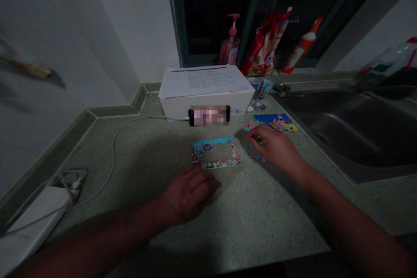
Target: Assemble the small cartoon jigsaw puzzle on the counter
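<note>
The speckled green desk carries everything here, with a steel sink set into it on the right and a white box topped with printed paper against the dark window. A phone leans on the front of that box, its cable running off to the left toward a white charger.

Just in front of the phone lies the puzzle frame, a bright cartoon border with its middle bare, so the picture is not yet filled in. To its right, near the sink's edge, sits a joined patch of puzzle pieces, and a few loose pieces lie between the frame and that patch.

The right hand rests over the loose pieces, fingers curled down onto them; whether its grip has closed on one I cannot tell, since the fingers hide it. The left hand lies loosely curled on the desk just below the frame's lower edge, holding nothing.

As I judge it, the step goes best if the left hand presses the frame's border flat so it cannot slide, while the right lifts one piece by its edges, turns it to match the border's colours, and lowers it straight down rather than pushing it sideways. The dim light makes matching by colour harder.
</note>
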Tool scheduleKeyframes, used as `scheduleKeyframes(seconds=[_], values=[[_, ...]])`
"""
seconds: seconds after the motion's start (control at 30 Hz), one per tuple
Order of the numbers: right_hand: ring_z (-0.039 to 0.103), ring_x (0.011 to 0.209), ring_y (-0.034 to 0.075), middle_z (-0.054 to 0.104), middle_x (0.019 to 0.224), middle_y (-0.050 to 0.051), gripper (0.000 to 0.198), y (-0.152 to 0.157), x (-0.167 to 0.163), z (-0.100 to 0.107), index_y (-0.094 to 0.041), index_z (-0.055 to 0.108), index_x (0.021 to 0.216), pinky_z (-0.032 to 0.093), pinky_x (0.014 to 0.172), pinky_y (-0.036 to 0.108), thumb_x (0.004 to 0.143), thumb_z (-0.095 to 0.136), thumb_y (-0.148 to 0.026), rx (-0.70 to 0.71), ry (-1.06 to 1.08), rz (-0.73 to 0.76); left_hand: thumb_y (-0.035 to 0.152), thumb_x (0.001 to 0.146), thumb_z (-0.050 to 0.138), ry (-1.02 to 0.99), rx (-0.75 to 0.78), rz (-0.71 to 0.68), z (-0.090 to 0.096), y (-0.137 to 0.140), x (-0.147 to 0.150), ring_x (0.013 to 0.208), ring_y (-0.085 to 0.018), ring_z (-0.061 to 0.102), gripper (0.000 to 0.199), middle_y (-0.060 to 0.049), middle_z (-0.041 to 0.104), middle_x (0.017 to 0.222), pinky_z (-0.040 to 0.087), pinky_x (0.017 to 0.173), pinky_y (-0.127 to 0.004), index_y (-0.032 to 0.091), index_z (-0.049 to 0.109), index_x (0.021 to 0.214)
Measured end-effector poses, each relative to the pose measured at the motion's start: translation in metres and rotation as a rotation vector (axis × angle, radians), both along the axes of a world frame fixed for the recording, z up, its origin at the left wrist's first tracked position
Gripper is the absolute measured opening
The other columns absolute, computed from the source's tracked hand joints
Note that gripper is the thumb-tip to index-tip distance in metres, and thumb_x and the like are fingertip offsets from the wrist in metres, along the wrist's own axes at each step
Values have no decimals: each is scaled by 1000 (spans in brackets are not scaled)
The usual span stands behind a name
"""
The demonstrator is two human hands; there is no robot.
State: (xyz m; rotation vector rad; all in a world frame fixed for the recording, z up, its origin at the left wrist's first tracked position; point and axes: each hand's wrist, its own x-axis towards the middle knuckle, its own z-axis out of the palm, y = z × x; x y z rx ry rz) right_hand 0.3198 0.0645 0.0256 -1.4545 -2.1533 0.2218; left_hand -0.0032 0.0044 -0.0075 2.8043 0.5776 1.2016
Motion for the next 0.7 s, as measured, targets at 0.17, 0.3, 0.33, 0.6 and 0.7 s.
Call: scheduleKeyframes(seconds=[0.17,0.3,0.33,0.6,0.7], values=[[74,93,29,77,103,11,20,1,4,-6,-23,76,99,55,82,41,99,58,-14,-71,-179,1,15,109,54,13,-1,-3,-1,0,-1,80,-19,70,13,-5,76,95,62,71,-35,17,64,116],[75,89,28,80,102,11,20,-2,3,-6,-23,78,102,51,73,37,101,60,-15,-138,-277,-38,13,108,54,5,4,-18,-2,0,-1,82,-20,70,14,-6,76,97,62,72,-35,15,64,117],[75,89,28,80,102,11,20,-2,3,-5,-23,78,103,50,72,36,101,60,-15,-157,-308,-45,12,108,54,5,6,-18,-3,0,-1,82,-20,70,14,-6,76,97,62,72,-35,15,64,117],[77,95,25,83,110,8,25,-3,3,0,-23,79,105,52,77,33,100,58,-11,-237,-371,-13,14,109,51,34,-11,-4,-2,-1,-2,82,-21,71,16,-6,77,97,64,71,-37,16,65,117],[77,93,26,83,108,8,23,-1,10,6,-24,80,107,53,77,34,101,59,-17,-253,-347,-31,14,108,51,21,-10,-10,-2,-1,-1,82,-21,72,16,-7,78,97,65,72,-37,16,65,118]])
